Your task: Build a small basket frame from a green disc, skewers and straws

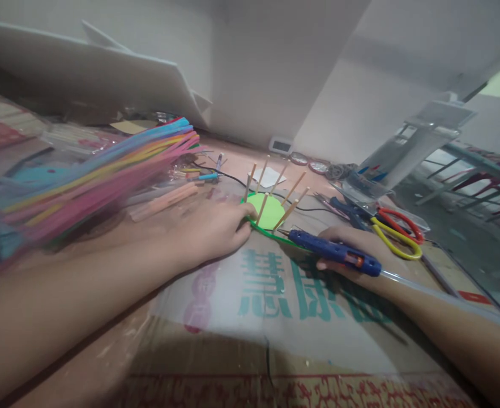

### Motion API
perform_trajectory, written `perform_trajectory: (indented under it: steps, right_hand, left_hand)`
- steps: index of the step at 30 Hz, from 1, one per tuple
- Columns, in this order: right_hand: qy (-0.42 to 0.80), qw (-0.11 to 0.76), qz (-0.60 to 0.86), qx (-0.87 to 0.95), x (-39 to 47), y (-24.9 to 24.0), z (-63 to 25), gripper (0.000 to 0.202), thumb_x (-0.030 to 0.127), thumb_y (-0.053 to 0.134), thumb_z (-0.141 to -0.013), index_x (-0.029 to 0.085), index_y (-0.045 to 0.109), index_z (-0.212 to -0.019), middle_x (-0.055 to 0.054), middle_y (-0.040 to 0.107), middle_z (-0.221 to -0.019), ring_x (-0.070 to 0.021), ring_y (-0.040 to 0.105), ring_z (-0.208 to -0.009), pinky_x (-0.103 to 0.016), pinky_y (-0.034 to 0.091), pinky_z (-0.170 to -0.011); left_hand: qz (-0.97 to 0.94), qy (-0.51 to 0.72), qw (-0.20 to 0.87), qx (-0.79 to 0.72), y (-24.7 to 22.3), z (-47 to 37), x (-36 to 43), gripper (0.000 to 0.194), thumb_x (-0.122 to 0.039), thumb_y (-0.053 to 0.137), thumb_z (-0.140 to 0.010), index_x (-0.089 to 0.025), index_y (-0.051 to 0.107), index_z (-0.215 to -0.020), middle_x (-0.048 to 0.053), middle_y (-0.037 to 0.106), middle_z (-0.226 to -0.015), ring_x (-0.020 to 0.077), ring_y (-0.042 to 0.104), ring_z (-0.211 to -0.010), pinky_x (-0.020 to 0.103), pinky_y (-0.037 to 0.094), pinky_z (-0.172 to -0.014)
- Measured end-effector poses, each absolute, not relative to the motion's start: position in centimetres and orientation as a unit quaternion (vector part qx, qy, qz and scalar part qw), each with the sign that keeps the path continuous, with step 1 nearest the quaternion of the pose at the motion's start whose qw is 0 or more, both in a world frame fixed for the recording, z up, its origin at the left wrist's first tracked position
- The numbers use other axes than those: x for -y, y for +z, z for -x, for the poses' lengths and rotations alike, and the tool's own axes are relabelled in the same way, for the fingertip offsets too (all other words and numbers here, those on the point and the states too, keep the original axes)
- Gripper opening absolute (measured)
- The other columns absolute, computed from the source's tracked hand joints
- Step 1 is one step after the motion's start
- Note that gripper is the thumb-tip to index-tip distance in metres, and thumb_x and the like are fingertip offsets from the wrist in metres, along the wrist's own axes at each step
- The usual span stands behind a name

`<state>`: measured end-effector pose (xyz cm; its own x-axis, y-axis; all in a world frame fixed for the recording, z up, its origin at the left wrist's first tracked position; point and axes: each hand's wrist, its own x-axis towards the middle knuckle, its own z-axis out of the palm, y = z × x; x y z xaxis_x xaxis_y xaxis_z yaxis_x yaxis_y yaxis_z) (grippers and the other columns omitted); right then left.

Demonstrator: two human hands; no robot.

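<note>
A light green disc (267,211) lies in the middle, with several thin wooden sticks (292,214) standing up around its edge. A darker green pipe cleaner (270,234) runs along the near rim and trails right, under the glue gun. At the disc's left edge, my left hand (219,224) is closed, thumb and fingers pinching the pipe cleaner against the rim. My right hand (354,241) is wrapped round a dark blue hot glue gun (334,252), a clear glue stick (419,286) sticking out of its back. Its nozzle points left, close to the base of a front stick.
Colourful pipe cleaners (118,175) lie bundled on the left. Scissors with red and yellow handles (396,243) and dark-handled pliers (347,209) lie right. A clear plastic container (406,147) stands behind them. Printed cardboard (233,351) covers the near table; a small digital display (281,145) stands by the wall.
</note>
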<state>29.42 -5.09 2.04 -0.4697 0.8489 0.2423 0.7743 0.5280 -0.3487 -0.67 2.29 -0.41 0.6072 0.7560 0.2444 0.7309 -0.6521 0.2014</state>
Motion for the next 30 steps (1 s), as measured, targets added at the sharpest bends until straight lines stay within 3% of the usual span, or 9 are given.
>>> perform_trajectory:
  steps: [11, 30]
  right_hand:
    - [0.046, 0.165, 0.469, 0.867, 5.3, 2.1, -29.0, 0.028, 0.05, 0.068, -0.088, 0.022, 0.064, -0.085, -0.001, 0.069, -0.075, -0.0151, 0.064, -0.064, -0.026, 0.046, -0.06]
    - [-0.012, 0.135, 0.484, 0.865, 5.4, 2.8, -28.6, 0.03, 0.05, 0.066, -0.09, 0.022, 0.062, -0.082, -0.001, 0.061, -0.071, -0.0163, 0.057, -0.064, -0.027, 0.04, -0.059]
  left_hand:
    - [-0.895, 0.167, 0.033, -0.411, -0.4, 0.8, -2.3, 0.026, -0.033, 0.047, -0.09, -0.03, 0.066, -0.107, 0.002, 0.075, -0.085, 0.0262, 0.069, -0.076, 0.032, 0.035, -0.059]
    - [-0.898, 0.16, 0.027, -0.41, -0.2, 0.6, -2.2, 0.025, -0.033, 0.045, -0.091, -0.029, 0.066, -0.106, 0.002, 0.075, -0.085, 0.0263, 0.069, -0.075, 0.032, 0.033, -0.057]
